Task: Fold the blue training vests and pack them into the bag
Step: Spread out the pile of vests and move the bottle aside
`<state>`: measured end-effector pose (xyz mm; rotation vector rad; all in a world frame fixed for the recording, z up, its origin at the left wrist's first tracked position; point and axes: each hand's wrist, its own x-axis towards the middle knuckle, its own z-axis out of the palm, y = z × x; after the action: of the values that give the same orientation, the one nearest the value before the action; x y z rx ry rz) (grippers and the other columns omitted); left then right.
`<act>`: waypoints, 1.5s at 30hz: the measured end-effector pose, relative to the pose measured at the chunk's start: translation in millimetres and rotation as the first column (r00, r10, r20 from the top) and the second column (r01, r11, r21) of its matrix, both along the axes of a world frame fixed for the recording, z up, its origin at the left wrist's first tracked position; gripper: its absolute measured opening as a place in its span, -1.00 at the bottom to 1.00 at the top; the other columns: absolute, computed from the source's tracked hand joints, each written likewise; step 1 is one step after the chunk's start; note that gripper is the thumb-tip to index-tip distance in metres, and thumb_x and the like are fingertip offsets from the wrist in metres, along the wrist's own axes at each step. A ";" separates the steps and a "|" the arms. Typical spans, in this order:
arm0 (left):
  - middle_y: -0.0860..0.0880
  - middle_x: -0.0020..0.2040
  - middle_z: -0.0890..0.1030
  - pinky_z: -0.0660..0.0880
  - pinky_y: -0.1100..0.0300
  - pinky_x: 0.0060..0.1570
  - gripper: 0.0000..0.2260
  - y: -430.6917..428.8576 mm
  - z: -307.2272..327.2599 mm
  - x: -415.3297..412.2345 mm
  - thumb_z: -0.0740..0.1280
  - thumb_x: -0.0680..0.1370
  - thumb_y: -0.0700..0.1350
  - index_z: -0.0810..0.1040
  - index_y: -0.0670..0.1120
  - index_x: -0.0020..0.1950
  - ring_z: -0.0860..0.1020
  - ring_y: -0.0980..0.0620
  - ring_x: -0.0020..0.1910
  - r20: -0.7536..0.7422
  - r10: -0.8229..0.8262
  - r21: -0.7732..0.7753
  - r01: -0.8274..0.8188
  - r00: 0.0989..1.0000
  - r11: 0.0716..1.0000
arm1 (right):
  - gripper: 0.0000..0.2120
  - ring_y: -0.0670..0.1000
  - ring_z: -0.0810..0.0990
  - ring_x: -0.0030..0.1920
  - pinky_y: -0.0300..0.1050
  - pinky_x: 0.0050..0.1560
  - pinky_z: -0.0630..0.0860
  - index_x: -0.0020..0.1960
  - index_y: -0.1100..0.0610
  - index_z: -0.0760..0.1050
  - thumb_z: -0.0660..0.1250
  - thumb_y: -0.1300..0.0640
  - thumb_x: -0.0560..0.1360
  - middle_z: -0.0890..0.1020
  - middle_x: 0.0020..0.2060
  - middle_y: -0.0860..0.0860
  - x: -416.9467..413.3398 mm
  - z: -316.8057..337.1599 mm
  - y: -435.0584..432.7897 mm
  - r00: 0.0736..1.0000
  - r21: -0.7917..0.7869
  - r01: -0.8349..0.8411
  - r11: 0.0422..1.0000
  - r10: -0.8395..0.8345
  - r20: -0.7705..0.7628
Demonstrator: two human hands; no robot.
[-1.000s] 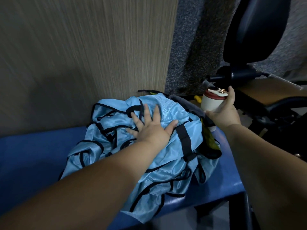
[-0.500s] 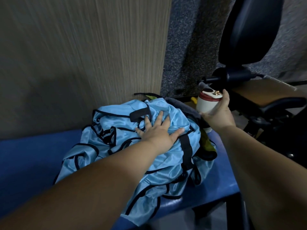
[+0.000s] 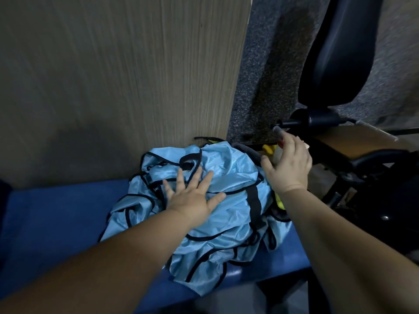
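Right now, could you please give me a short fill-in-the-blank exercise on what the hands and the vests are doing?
The ____ hand presses flat on the blue vests.
The vests' edges are trimmed in ____.
The cup beside the pile is gripped by the ____ hand.
Missing words: left, black, right.

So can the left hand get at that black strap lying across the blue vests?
Probably yes. The left hand lies flat on the blue vests, thumb pointing toward the black strap to its right, with only bare fabric between. The right hand is over at the bottle, clear of it.
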<state>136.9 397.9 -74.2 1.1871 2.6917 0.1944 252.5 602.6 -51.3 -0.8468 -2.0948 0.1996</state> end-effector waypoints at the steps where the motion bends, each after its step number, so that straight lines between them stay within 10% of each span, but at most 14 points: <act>1: 0.17 0.55 -0.34 -0.37 -0.37 0.38 -0.32 -9.1 -0.4 -2.3 -0.20 0.48 0.47 -0.31 0.28 0.53 -0.43 -0.17 0.50 0.005 0.011 -0.003 -0.011 1.000 1.000 | -0.38 0.15 0.20 0.49 0.22 0.47 0.06 0.46 0.10 0.29 0.37 -0.03 0.47 0.36 0.42 0.13 0.5 1.1 -3.7 1.000 -0.021 0.021 1.000 -0.021 0.014; 7: 0.16 0.57 -0.29 -0.40 -0.37 0.36 -0.31 -57.7 -2.9 -18.5 -0.21 0.49 0.47 -0.29 0.24 0.54 -0.44 -0.14 0.49 -0.088 0.061 -0.032 -0.064 0.994 0.997 | -0.46 0.12 0.41 0.31 0.14 0.32 0.29 0.15 -0.06 0.59 0.10 -0.39 0.47 0.57 0.16 -0.02 -8.7 14.7 -35.0 0.929 -0.061 -0.190 0.980 0.199 0.311; 14: 0.01 0.58 -0.32 -0.30 -0.36 0.40 -0.23 -96.6 -5.8 -23.4 -0.21 0.43 0.53 -0.26 0.21 0.56 -0.34 -0.27 0.51 0.045 0.351 -0.103 -0.345 0.935 0.933 | -0.18 0.06 -0.09 0.57 0.33 0.49 -0.10 0.53 -0.25 0.15 0.13 -0.57 0.35 0.05 0.57 -0.14 -18.5 2.5 -87.2 0.598 -0.228 -0.187 0.956 0.295 0.745; 19: -0.08 0.61 -0.14 -0.01 -0.17 0.50 -0.18 -107.5 -27.3 -8.6 -0.08 0.47 0.50 -0.14 0.08 0.60 -0.09 -0.24 0.56 0.398 0.491 0.024 -0.543 0.775 0.839 | -0.38 0.07 0.06 0.54 0.38 0.47 -0.11 0.49 -0.21 0.26 0.16 -0.41 0.49 0.23 0.52 -0.10 -26.7 0.0 -108.9 0.653 -0.148 -0.107 0.983 0.181 0.735; 29: 0.02 0.59 0.09 0.15 0.03 0.48 -0.23 -90.0 -24.2 20.3 0.10 0.54 0.37 -0.15 0.09 0.60 0.14 -0.08 0.54 0.794 0.015 0.356 -0.484 0.608 0.800 | -0.66 0.10 0.45 0.32 0.15 0.40 0.20 0.32 -0.04 0.46 0.18 -0.14 0.62 0.51 0.32 -0.02 -34.2 -0.7 -132.9 0.752 -0.222 -0.057 0.973 0.188 0.631; 38: 0.01 0.55 0.22 0.12 -0.07 0.45 -0.37 -160.2 -14.5 -8.5 -0.04 0.57 0.38 0.11 0.11 0.57 0.10 -0.14 0.50 0.254 0.187 0.233 -0.247 0.949 0.941 | -0.64 0.06 0.27 0.47 0.37 0.48 -0.10 0.36 -0.08 0.44 0.13 -0.12 0.61 0.47 0.37 -0.04 -54.2 -1.8 -170.1 0.797 -0.057 -0.007 0.998 0.040 0.602; 45: 0.04 0.61 -0.06 -0.32 -0.28 0.44 -0.36 -249.8 -9.9 -45.9 -0.14 0.59 0.36 -0.01 0.08 0.60 -0.27 -0.10 0.56 -0.050 0.314 -0.032 -0.316 0.948 0.948 | -0.46 0.08 -0.08 0.58 0.46 0.44 -0.14 0.53 -0.11 0.13 0.06 -0.23 0.59 0.14 0.56 -0.05 -109.2 -6.8 -258.2 0.725 -0.077 -0.207 0.975 0.206 0.657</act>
<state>91.0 148.1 -84.1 0.7506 2.8966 0.1596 143.3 344.4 -58.1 -0.7406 -2.8705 0.0019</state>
